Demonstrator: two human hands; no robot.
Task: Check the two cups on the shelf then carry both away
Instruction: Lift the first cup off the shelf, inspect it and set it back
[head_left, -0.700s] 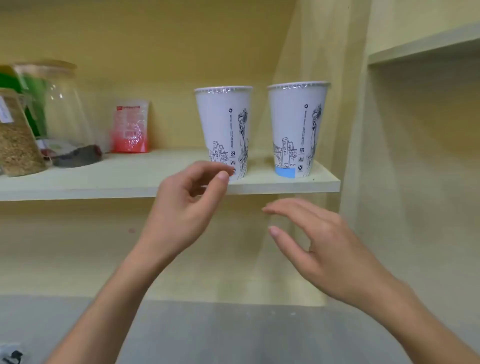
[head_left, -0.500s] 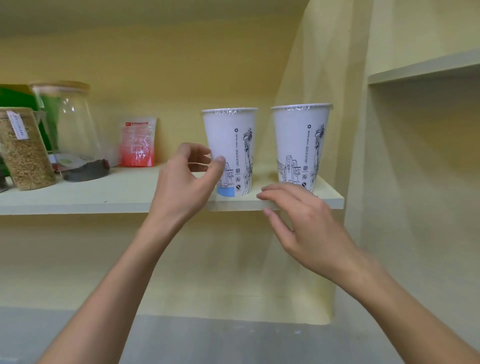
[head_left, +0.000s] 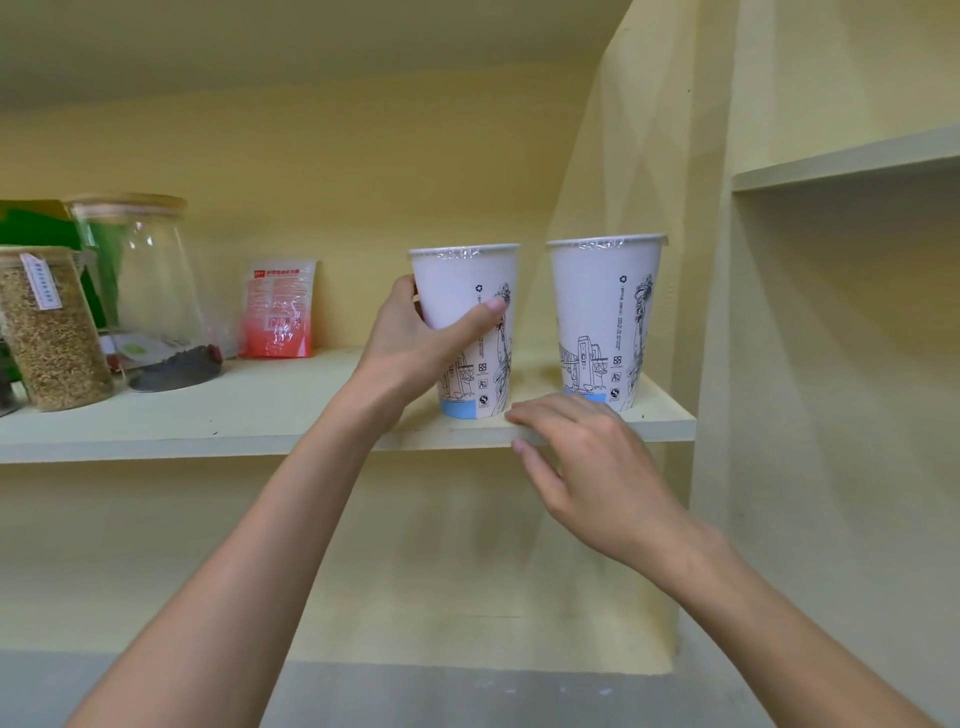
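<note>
The main risk, as I judge it, is squeezing: the left hand (head_left: 415, 343) is wrapped around the left cup (head_left: 467, 312), thumb across the front and fingers behind, and a thin paper wall with a film-sealed rim could buckle or tip if pressed hard or lifted at an angle. That cup still appears to stand on the shelf (head_left: 260, 415), near its front edge, so a careless pull could also drag it off. The right hand (head_left: 597, 467) is a released, empty grip, fingers spread and curved, at the shelf's front edge just below and left of the right cup (head_left: 605, 322), not touching it. A hurried reach could knock that cup backward or sideways toward the wall (head_left: 675, 208) beside it.
</note>
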